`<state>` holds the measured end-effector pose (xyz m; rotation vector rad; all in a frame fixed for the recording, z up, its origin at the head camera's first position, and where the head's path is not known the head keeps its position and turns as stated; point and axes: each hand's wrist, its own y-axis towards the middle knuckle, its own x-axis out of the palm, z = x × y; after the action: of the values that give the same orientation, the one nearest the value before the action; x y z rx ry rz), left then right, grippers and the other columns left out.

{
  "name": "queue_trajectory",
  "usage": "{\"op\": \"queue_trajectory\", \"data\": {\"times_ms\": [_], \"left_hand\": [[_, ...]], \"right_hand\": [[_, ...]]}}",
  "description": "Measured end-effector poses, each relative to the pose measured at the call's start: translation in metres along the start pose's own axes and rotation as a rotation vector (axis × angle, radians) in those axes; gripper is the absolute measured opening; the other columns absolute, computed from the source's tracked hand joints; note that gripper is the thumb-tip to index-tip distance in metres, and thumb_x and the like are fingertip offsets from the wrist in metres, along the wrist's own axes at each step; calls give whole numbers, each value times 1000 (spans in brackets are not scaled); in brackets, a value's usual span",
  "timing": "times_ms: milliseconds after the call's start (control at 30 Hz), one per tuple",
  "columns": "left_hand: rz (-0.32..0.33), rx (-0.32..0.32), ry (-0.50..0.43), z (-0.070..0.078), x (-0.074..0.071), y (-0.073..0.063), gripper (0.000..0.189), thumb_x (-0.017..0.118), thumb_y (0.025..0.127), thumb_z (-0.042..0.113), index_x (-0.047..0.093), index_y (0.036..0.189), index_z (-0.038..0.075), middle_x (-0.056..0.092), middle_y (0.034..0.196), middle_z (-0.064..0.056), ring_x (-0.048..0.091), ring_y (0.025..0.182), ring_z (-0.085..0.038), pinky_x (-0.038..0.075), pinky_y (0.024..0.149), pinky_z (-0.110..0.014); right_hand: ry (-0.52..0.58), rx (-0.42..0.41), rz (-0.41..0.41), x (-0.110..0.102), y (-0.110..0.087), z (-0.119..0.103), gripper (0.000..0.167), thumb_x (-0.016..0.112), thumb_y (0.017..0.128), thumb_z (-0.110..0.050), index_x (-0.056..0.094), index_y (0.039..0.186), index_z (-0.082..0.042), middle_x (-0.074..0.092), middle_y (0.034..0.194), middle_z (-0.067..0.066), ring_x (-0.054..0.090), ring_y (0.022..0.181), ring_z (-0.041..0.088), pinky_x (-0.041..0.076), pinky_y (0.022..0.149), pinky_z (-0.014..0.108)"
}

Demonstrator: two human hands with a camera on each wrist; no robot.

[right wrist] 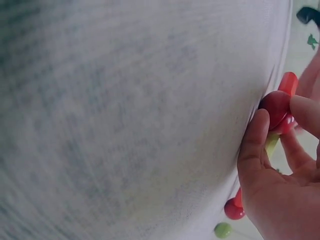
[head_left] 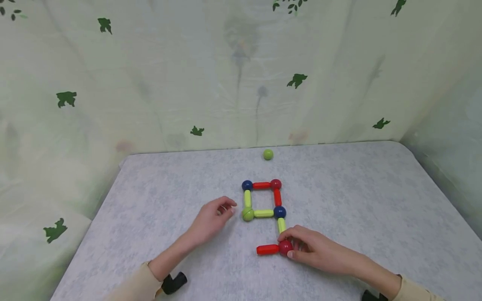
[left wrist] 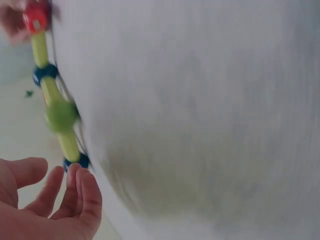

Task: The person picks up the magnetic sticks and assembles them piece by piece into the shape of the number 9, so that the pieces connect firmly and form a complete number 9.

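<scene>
My right hand (head_left: 320, 251) pinches a red ball (head_left: 285, 248) between thumb and fingers, low in the middle of the table. A red stick (head_left: 266, 250) juts left from that ball, and a yellow-green stick (head_left: 281, 224) runs from it up to a blue ball (head_left: 280, 212). Above is a square of sticks with balls at its corners: this blue one, a green ball (head_left: 247, 214), another blue ball (head_left: 247, 185) and another red ball (head_left: 276, 184). Left of the green corner, my left hand (head_left: 210, 219) hovers with loosely bent fingers, holding nothing.
A loose green ball (head_left: 268, 154) lies near the far edge of the grey table (head_left: 180, 179). Behind it hangs a pale curtain (head_left: 169, 75) with dark green leaf and bird shapes. Black camera mounts (head_left: 174, 283) sit at both wrists.
</scene>
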<state>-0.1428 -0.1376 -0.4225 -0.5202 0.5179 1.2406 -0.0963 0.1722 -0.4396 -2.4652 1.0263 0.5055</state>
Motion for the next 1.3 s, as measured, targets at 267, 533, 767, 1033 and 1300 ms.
{"op": "queue_trajectory", "data": {"times_ms": [267, 533, 767, 1033, 1300], "left_hand": [[-13, 64, 157, -7, -29, 53, 18, 63, 97, 16, 67, 112, 7, 63, 93, -1, 56, 84, -18, 47, 70, -32], [-77, 161, 186, -6, -37, 116, 22, 65, 96, 17, 66, 114, 5, 64, 97, -3, 57, 91, -20, 49, 75, -32], [-82, 241, 138, 3, -23, 165, 26, 66, 95, 19, 65, 118, 7, 63, 105, -1, 56, 97, -18, 50, 80, -32], [-144, 291, 54, 1, -5, 205, 30, 66, 94, 13, 61, 124, 6, 63, 116, -8, 58, 103, -19, 50, 86, -33], [-206, 278, -5, 10, 1, 218, 40, 66, 95, 12, 56, 134, 7, 60, 124, -8, 57, 111, -23, 48, 93, -35]], "right_hand": [[-6, 2, 5, 0, 0, 1, 29, 66, 95, -27, 58, 123, -32, 57, 100, -7, 55, 88, 15, 49, 71, 27], [5, 10, 1, 0, 0, 2, 29, 66, 95, -27, 59, 123, -31, 57, 100, -7, 55, 88, 15, 49, 71, 27], [18, 23, -4, 0, 0, 0, 30, 67, 95, -27, 59, 123, -30, 58, 99, -7, 56, 87, 15, 49, 71, 27], [14, 19, -3, 1, 0, -1, 30, 66, 95, -27, 58, 124, -30, 57, 101, -7, 55, 89, 16, 49, 72, 26], [20, 31, -3, 0, 2, -3, 30, 67, 94, -25, 59, 123, -30, 57, 101, -6, 55, 88, 16, 49, 72, 26]]}}
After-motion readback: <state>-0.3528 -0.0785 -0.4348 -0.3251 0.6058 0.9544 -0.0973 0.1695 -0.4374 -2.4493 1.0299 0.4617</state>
